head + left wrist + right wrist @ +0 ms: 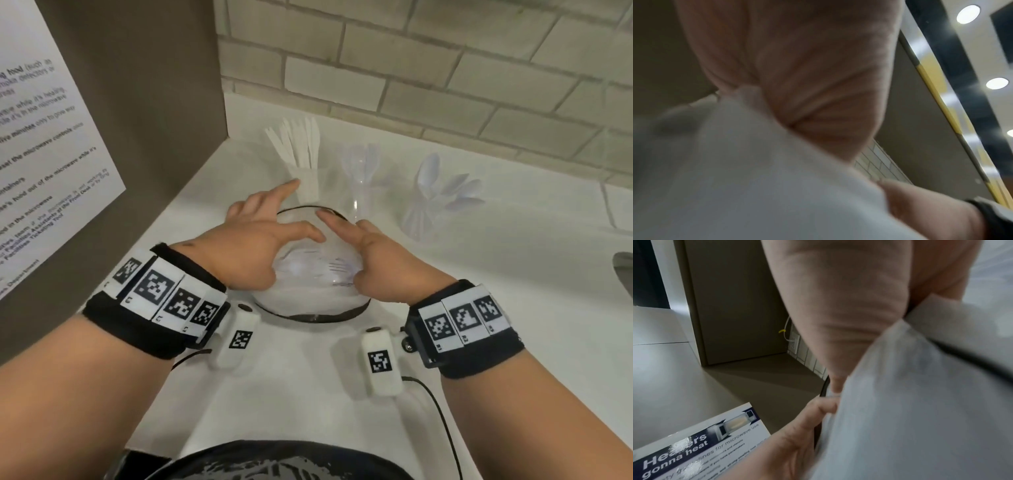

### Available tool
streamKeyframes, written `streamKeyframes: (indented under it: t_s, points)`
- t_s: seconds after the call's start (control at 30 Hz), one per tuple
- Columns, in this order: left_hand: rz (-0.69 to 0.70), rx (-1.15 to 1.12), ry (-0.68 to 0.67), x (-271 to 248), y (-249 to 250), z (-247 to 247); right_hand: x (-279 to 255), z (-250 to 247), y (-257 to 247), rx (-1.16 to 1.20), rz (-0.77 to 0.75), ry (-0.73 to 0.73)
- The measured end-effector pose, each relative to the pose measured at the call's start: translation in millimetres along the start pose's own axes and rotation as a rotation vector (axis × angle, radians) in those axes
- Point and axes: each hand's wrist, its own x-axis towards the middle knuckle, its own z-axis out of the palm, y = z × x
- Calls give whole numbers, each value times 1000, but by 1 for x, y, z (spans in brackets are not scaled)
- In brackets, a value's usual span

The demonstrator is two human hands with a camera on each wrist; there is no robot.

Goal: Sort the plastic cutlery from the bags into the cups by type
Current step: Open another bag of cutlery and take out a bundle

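A clear plastic bag [308, 274] with a black rim stands on the white counter [513, 291] between my hands; clear forks [337, 270] show through it. My left hand [287, 228] holds its left edge, thumb across the top and index finger pointing away. My right hand [356, 240] pinches its right edge, fingers laid over the opening. Up close, the bag [920, 402] folds against my right thumb [838, 305]. Behind stand a cup of white knives [310, 185], a middle cup [359, 181] of clear pieces and a cup of spoons [431, 205].
A brown cabinet side with a printed microwave notice [51, 137] closes off the left. A tiled wall [445, 68] runs along the back. A sink's rim [623, 270] shows at the right edge. Cables trail from my wrist bands near the counter's front.
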Motion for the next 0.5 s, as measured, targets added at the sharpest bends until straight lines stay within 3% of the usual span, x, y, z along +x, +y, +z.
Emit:
streamKeyframes:
  t_s: [0.07,0.13,0.17,0.27,0.3,0.33,0.37,0.43,0.5]
  points:
    - [88,38,53,5,6,-2,3,-3,0,-67,-58,-72]
    - [88,-83,35,12,8,0,9,-7,6,-111,-33,-6]
    - [24,-130,8,15,8,1,12,-8,8,-134,-15,147]
    - [-261,-213,24,23,7,5,19,-7,9,-215,-101,808]
    - [-340,-251,56,22,10,4,17,-6,3,-240,-129,939]
    - [-397,-298,87,21,14,5,15,-6,-4,-242,-122,971]
    - [-432,-363,100,18,20,4,12,-4,-11,-217,-54,892]
    - [-467,-558,90,13,30,7,10,5,-19,-192,186,525]
    - [-514,-826,19,10,37,8,12,14,-18,-95,303,253]
